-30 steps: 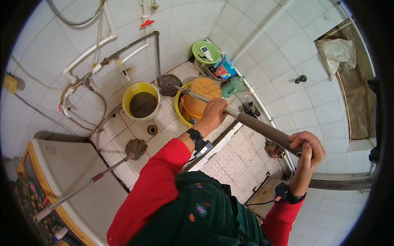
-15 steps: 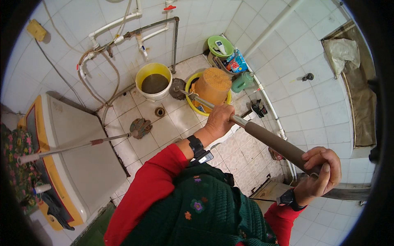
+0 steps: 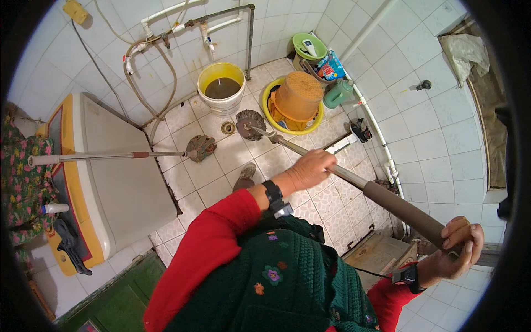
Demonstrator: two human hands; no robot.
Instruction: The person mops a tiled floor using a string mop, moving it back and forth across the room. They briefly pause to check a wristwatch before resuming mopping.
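Note:
A mop with a long metal shaft and a brown-grey grip [image 3: 401, 207] slants across the view, held in both hands. Its dark, stringy head [image 3: 250, 125] rests on the tiled floor beside the drain. My left hand [image 3: 311, 169] is closed round the bare metal shaft. At the upper end of the grip, my right hand [image 3: 459, 248] has its fingers curled over the handle's tip. Past the mop head stand a white bucket with a yellow inside [image 3: 235, 103], holding murky water, and a yellow basin [image 3: 310, 130] with an upturned orange bucket [image 3: 298, 97] in it.
A second mop [image 3: 110, 157] leans across a white and yellow appliance [image 3: 130, 182] at left, its head [image 3: 200, 149] on the floor. A green jug [image 3: 338, 94] and a green basin [image 3: 303, 40] stand near the right wall pipe. My shoe [image 3: 246, 171] shows below the drain [image 3: 227, 128].
The mop head has come away from the white bucket's side, nearer to me. Both hands keep their hold on the mop. The view has shifted, and my shoe now shows.

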